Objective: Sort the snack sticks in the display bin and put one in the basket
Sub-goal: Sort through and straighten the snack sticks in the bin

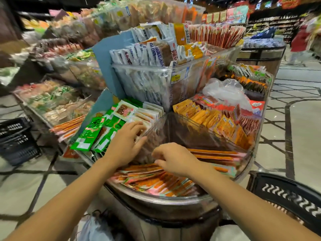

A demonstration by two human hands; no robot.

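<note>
While the left hand (128, 139) lies spread, the right hand (174, 159) curls over snack sticks (156, 180), grip unclear.

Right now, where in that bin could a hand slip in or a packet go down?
Only the dark hollow between left hand and yellow packets looks bare. Under the right hand orange sticks fill the front; green packets crowd the left side.

A shop: clear bins (156, 72) of packaged snacks, price tag (177, 77), stocked shelves (271, 23).
</note>
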